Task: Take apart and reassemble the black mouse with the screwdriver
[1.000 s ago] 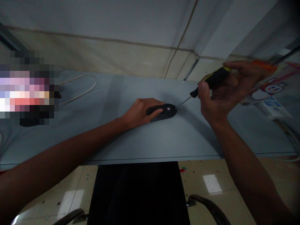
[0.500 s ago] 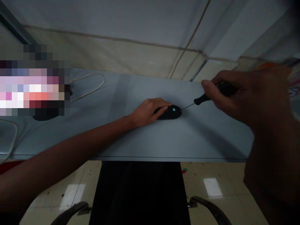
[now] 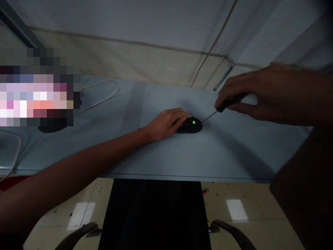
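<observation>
Lying centrally on the pale grey flat-topped desk [image 3: 156, 156], the black, oval, mouse-shaped plastic case [image 3: 191, 128] is clasped at its left end by the left hand [image 3: 167, 123]; it should prove light, stiff and slightly slippery, best held by its sides. The right hand [image 3: 244, 88] is wrapped around the black-handled, metal-shafted screwdriver [image 3: 233, 101], its tip at the case's right end.

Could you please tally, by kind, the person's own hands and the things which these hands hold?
Hands: 2 (left hand, right hand)
Screwdriver: 1
Black mouse-shaped device: 1
Total: 4
</observation>
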`<state>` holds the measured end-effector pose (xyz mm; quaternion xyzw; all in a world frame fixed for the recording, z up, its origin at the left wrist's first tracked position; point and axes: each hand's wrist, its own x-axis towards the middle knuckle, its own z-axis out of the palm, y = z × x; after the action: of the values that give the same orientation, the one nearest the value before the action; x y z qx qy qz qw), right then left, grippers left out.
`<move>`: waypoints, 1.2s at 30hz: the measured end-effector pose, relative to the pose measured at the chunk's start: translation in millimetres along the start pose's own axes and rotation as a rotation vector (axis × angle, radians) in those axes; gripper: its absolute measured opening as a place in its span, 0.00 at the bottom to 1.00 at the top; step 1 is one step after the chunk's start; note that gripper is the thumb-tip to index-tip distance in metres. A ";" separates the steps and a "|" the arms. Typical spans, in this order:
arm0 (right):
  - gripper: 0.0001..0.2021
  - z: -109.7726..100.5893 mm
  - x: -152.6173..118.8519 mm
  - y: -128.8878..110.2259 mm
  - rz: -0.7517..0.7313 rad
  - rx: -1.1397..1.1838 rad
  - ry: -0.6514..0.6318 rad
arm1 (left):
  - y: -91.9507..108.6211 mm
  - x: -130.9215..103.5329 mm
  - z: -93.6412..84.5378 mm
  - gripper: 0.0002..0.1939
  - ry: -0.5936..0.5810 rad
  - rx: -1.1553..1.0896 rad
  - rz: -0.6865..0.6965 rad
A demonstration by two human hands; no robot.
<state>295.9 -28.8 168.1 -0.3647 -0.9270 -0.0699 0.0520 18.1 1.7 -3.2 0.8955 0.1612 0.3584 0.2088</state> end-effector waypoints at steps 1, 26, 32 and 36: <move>0.14 1.3 0.1 -1.3 0.045 -0.011 0.003 | 0.2 -0.2 -0.4 0.20 0.000 -0.004 -0.003; 0.16 -5.2 2.4 -21.7 0.082 0.061 -0.010 | 0.6 -0.4 -3.0 0.25 -0.030 0.030 0.034; 0.12 -3.4 2.0 -20.2 0.179 -0.113 0.040 | 0.6 0.8 -2.4 0.24 -0.032 0.027 0.023; 0.14 -5.1 5.5 -19.4 0.069 -0.017 -0.041 | 5.9 0.8 -6.8 0.27 -0.050 0.027 0.019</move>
<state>278.8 -40.0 172.2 -0.3982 -0.9142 -0.0686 0.0324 14.7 -1.3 4.6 0.9084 0.1525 0.3358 0.1970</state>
